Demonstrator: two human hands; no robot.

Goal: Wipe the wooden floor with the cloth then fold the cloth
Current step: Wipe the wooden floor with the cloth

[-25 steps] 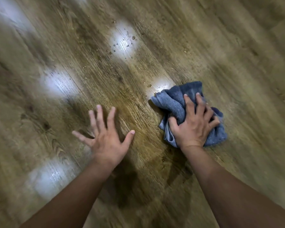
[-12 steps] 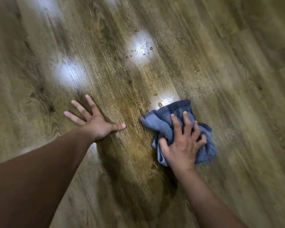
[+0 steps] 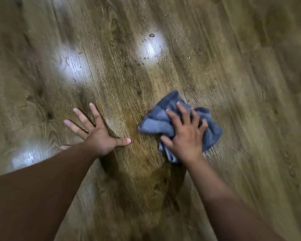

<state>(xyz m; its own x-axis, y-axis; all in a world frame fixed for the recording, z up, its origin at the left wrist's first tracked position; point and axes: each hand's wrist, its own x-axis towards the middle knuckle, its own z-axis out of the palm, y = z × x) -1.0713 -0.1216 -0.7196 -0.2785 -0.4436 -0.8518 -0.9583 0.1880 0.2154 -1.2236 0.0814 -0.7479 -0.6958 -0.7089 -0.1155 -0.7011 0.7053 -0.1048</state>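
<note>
Right hand [image 3: 185,136] is pressing down on the cloth [image 3: 163,119], fingers spread and curling into the bunched blue fabric, thumb tucking against its near left edge. Grip looks meant to keep the wad from slipping while it is being pushed over the floor [image 3: 250,84]. Cloth is sitting crumpled, not flat, on the boards just right of centre, most of it poking out past the fingers on the far and right sides.

Left hand [image 3: 96,133] is lying flat on the floor, well apart from the cloth, fingers straight and splayed, thumb pointing toward the cloth. It is holding nothing; probably bracing body weight so the other arm can reach forward.

Droplets [image 3: 151,47] are sitting on the boards beyond the cloth, around a bright glare patch, a few more trailing off to the right of it. They are lying apart from the cloth, not yet touched. Boards near the hands are looking darker, but whether that is damp or shadow I cannot tell.

Judging: wiping step is in progress, folding not started. Next stroke likely needs to go forward to the droplets, keeping pressure even so the wad is not rolling over them.
</note>
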